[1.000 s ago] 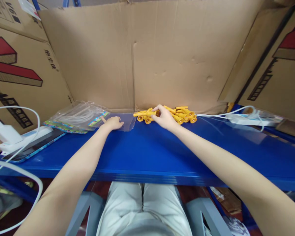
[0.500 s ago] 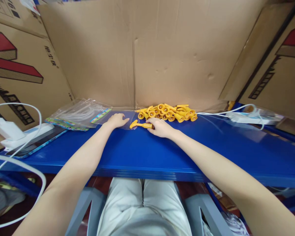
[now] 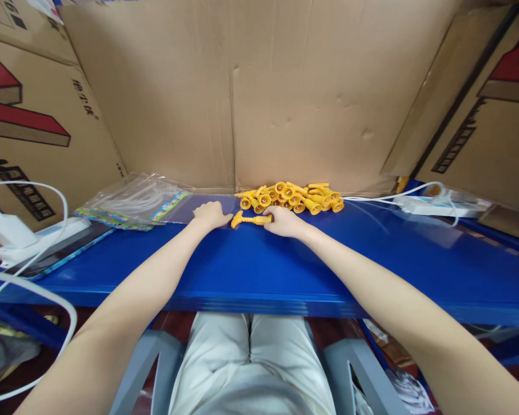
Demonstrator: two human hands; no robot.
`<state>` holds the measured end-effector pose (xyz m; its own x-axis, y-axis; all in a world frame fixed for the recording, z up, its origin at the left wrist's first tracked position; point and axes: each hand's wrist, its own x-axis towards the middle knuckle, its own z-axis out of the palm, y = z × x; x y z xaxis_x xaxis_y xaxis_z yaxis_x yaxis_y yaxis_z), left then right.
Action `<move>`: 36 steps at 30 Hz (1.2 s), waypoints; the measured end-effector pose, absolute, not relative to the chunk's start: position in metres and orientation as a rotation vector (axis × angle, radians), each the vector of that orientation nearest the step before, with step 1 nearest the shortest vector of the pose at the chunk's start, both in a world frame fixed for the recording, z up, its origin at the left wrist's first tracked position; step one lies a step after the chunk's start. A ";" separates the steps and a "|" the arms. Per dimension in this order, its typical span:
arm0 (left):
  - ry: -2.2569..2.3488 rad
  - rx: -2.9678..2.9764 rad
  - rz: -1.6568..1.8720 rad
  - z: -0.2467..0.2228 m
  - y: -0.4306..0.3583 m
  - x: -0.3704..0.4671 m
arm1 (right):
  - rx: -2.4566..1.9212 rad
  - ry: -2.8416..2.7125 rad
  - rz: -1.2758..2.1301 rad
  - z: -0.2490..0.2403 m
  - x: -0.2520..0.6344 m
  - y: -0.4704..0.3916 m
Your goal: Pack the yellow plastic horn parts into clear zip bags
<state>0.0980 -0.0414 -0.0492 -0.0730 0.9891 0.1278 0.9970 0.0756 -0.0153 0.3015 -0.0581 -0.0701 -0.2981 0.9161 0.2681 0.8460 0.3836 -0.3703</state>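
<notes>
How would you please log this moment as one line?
left hand: flat on clear bag | right hand: holds yellow piece | yellow pile: behind

Small yellow plastic trumpet-shaped toy (image 3: 249, 219), lying flat on blue shelf, bell end pointing left, at mouth of clear flat plastic bag (image 3: 201, 208), just before pile of matching yellow trumpets (image 3: 292, 197).

blue shelf (image 3: 372, 271) | cardboard walls (image 3: 285, 86) | grey stool (image 3: 155, 357)

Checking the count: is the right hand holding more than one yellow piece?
No, the right hand grips a single yellow piece; the yellow pile lies behind it.
</notes>
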 end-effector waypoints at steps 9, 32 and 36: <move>-1.877 -2.279 -0.153 -0.052 -0.034 0.092 | -1.377 -2.303 0.241 -0.073 0.305 -0.056; -0.917 -2.638 -0.902 -0.060 -0.046 0.116 | -1.062 -2.205 0.181 -0.075 0.296 -0.057; -1.013 -2.652 -0.900 -0.054 -0.047 0.113 | -1.030 -2.306 0.274 -0.080 0.296 -0.055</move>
<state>0.1129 -0.0467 -0.0543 0.5887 0.5526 0.5900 0.6510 -0.7568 0.0592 0.2958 -0.0550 -0.0798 -0.5244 0.7327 0.4337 0.6105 0.6786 -0.4084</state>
